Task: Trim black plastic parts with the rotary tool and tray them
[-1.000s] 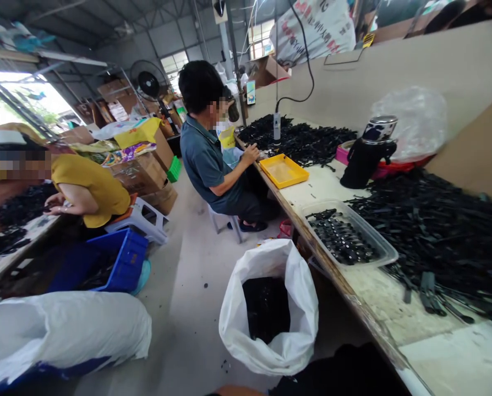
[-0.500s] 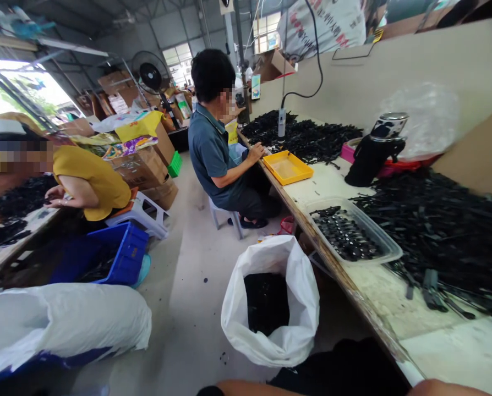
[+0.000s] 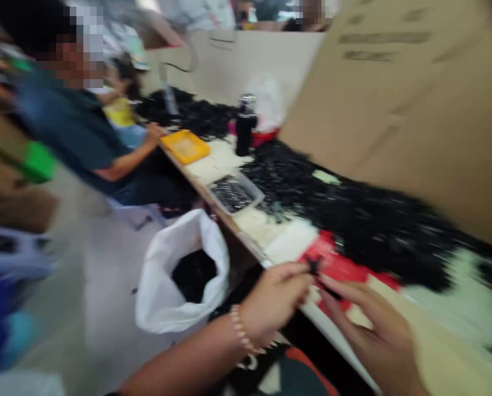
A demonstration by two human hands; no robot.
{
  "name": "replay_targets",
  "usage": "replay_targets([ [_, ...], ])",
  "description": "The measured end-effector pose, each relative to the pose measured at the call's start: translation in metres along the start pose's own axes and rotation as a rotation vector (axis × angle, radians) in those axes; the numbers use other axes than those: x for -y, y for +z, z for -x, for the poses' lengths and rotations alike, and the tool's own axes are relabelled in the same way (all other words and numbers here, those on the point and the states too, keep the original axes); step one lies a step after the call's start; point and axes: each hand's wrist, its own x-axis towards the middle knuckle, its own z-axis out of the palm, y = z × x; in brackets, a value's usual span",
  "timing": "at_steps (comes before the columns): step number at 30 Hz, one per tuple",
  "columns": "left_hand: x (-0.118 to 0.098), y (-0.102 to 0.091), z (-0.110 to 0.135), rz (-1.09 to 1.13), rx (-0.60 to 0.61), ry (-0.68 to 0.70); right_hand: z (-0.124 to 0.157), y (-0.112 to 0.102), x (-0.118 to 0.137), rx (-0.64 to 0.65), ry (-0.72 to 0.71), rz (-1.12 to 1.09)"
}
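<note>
The picture is smeared by motion. My left hand [image 3: 275,300], with a bead bracelet on the wrist, is closed in a pinch on a small black part [image 3: 313,267] at the table's near edge. My right hand [image 3: 378,335] is just to its right with fingers stretched out flat, fingertips reaching toward the same part over a red patch [image 3: 345,269] on the table [image 3: 448,357]. A large heap of black parts [image 3: 365,220] lies beyond both hands.
A white sack [image 3: 180,275] holding black parts stands on the floor left of the table. Farther along the table are a clear tray [image 3: 234,193], a yellow tray [image 3: 185,146] and a dark flask [image 3: 242,127]. A seated person in a dark shirt [image 3: 76,132] works at the far end. A cardboard wall [image 3: 403,99] stands behind the heap.
The view has swung right and down toward the table in front of me. Both my hands have come into view, the left one pinching a small black part.
</note>
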Motion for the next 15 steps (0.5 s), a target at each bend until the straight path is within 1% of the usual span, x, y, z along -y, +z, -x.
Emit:
replay_targets([
  [1, 0.001, 0.001, 0.000, 0.000, -0.008, -0.002, 0.006, -0.006, 0.001, 0.068, -0.052, 0.032],
  [3, 0.005, 0.002, -0.003, -0.011, 0.006, -0.043, 0.012, -0.011, -0.001, 0.087, -0.050, 0.064],
  [5, 0.008, 0.007, -0.006, -0.030, 0.012, -0.105, 0.014, -0.014, -0.006, 0.068, -0.021, 0.100],
  [8, 0.010, 0.020, -0.003, -0.047, -0.034, -0.173, 0.020, -0.023, -0.006, 0.046, -0.010, 0.155],
  [12, 0.012, 0.034, 0.005, -0.035, -0.086, -0.158, 0.031, -0.031, -0.002, 0.045, -0.024, 0.217],
  [15, 0.021, 0.035, 0.003, -0.060, -0.104, -0.133, 0.035, -0.028, -0.002, 0.063, -0.058, 0.302],
])
